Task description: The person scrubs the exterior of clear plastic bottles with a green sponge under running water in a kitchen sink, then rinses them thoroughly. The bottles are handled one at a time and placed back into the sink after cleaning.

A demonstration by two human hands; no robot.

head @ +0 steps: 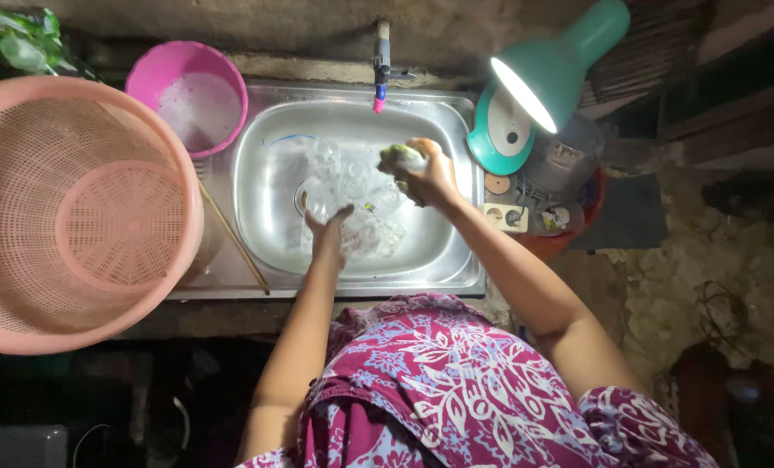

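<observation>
The pink basket (75,212) crowds the steel sink's (443,182) left edge. In the basin, clear glasses (352,186) lie clustered — left hand (328,232) spread, fingertips on them. Right hand (429,178) clenches a sponge (402,158) near the right rim — open room toward the front.

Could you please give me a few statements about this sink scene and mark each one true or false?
1. The right hand holds a sponge above the sink. True.
2. The left hand rests on the pink basket. False: it reaches into the sink among the clear glasses.
3. The teal lamp is switched off. False: its shade glows brightly.
4. A pink bucket stands beside the sink, on the basket's side. True.
5. The tap sits at the sink's near edge, by the person. False: it is at the far edge, against the wall.
</observation>
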